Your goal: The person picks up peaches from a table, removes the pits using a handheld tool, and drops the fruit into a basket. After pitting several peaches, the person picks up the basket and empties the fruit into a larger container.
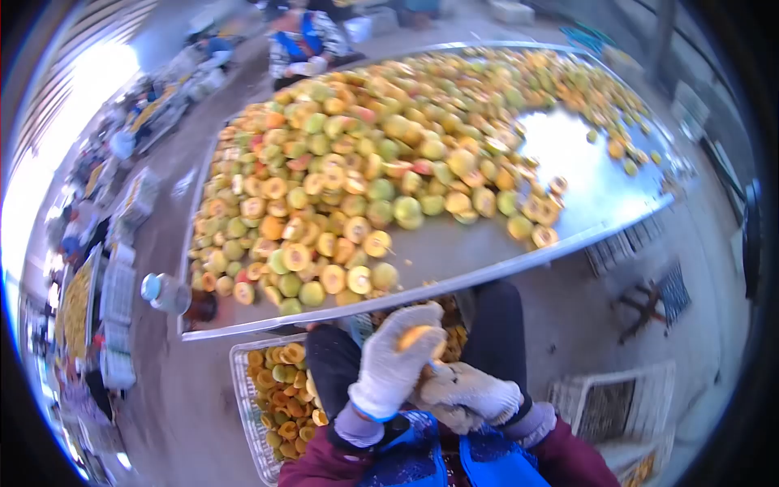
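My left hand (396,357), in a white knit glove, is closed around a cut yellow peach half (418,337) above my lap. Just below and to the right, my right hand (466,394), gloved too, is closed close against the fruit. A small bluish bit shows between the two hands, but what the right fingers hold is hidden. In front of me, a metal table (438,243) bears a large heap of halved peaches (357,162), many with the pit side up.
A white crate (243,381) of pitted halves stands at my left knee. Another pale crate (649,406) is at the right, near a folding stool (657,300). A bottle (166,294) stands by the table's left corner. Across the table sits a person (304,45).
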Tool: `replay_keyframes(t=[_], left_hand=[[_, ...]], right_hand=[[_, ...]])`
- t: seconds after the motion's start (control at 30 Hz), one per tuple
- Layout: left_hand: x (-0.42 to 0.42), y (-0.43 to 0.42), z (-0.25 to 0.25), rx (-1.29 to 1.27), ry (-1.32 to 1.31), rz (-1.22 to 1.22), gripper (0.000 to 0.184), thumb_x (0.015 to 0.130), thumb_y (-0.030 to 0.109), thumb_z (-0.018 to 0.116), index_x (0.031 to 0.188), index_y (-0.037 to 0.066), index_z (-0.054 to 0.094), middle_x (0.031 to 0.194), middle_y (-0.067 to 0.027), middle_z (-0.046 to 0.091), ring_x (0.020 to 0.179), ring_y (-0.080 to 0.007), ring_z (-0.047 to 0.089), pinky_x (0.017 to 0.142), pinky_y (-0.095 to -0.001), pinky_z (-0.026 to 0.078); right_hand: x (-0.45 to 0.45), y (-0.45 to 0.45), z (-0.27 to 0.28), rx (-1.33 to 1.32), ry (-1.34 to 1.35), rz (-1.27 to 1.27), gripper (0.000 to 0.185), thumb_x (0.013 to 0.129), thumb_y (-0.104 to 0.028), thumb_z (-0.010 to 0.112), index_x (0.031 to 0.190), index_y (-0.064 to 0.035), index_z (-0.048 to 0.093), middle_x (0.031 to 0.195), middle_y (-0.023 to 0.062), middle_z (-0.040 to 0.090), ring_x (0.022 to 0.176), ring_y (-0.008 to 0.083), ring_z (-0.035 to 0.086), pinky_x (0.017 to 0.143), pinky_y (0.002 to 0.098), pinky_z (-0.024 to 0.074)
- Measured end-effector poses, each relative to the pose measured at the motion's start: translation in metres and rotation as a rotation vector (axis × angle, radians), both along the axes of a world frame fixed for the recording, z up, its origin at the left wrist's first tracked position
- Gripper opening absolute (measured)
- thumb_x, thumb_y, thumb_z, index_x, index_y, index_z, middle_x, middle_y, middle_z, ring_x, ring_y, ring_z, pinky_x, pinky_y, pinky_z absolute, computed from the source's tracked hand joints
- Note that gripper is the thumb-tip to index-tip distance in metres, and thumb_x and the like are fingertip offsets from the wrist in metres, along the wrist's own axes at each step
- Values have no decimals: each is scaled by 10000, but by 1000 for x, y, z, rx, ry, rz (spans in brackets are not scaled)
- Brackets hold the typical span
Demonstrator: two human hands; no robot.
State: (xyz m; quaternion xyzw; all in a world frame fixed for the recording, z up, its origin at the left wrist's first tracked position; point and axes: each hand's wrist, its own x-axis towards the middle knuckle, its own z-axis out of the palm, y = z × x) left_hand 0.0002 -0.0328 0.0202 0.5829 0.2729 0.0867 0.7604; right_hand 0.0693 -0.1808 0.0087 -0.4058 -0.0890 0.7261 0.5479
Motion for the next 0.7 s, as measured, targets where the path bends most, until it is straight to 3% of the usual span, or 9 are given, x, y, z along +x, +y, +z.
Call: replay_keyframes(t=[0.07, 0.13, 0.23, 0.27, 0.37, 0.43, 0.57, 0.63, 0.7], left_hand=[[1, 1, -19, 598, -249, 8, 318, 832, 135, 743, 1120, 35, 653, 1086, -88, 687, 942, -151, 668, 779, -285, 549], [-1, 3, 0, 744, -152, -71, 336, 819, 158, 753, 1121, 46, 661, 1103, -95, 684, 997, -199, 669, 851, -309, 537], [0, 9, 0, 659, -156, -167, 334, 855, 238, 717, 1145, 84, 658, 1116, -80, 685, 1006, -192, 667, 887, -314, 530], [-1, 11, 2, 541, -149, -207, 340, 864, 237, 711, 1160, 81, 652, 1103, -70, 688, 982, -166, 666, 871, -301, 532], [-9, 13, 13, 304, -178, -226, 291, 868, 238, 706, 1102, 72, 658, 1063, -61, 691, 985, -158, 654, 878, -302, 519], [-17, 14, 10, 256, -223, -197, 302, 869, 228, 705, 1117, 63, 655, 1073, -74, 688, 981, -154, 650, 880, -303, 515], [-28, 22, 9, 317, -238, -137, 337, 860, 250, 714, 1145, 84, 647, 1054, -64, 691, 944, -161, 658, 863, -317, 521], [-30, 31, 20, 524, 34, -298, 351, 860, 268, 715, 1155, 93, 644, 1048, -60, 690, 906, -171, 667, 847, -326, 528], [-33, 33, 6, 535, 20, -315, 404, 871, 302, 702, 1210, 100, 616, 1093, -81, 678, 957, -211, 674, 846, -323, 528]], right_hand=[[-4, 1, 4, 47, 69, -52, 299, 926, -281, 585, 712, -86, 511, 488, -11, 450, 339, 93, 394, 331, 239, 300], [-8, 2, 1, 154, 168, -92, 292, 916, -240, 588, 695, -68, 506, 467, 7, 450, 321, 123, 391, 332, 264, 313], [-14, -4, -33, 319, 331, -159, 409, 898, -267, 549, 535, -118, 432, 421, 26, 420, 316, 151, 390, 334, 285, 327], [-25, -9, -24, 332, 468, -295, 127, 966, -164, 509, 867, -83, 513, 478, -24, 448, 356, 107, 429, 353, 283, 364], [-29, 0, -6, 337, 358, -284, 255, 977, -192, 479, 737, -125, 423, 365, -28, 332, 239, 129, 306, 264, 305, 258], [-28, 7, -16, 472, 416, -148, 297, 981, -187, 479, 700, -131, 402, 380, -34, 342, 252, 116, 315, 264, 289, 258], [-33, 18, -11, 534, 338, -104, 289, 989, -194, 468, 710, -130, 428, 378, -34, 340, 252, 108, 314, 255, 277, 238], [-36, 17, -9, 457, 355, -65, 247, 977, -208, 500, 760, -107, 437, 396, -32, 352, 264, 106, 317, 270, 266, 247], [-37, 17, -7, 385, 369, -28, 224, 965, -221, 531, 810, -84, 446, 413, -30, 364, 277, 103, 320, 285, 254, 256]])
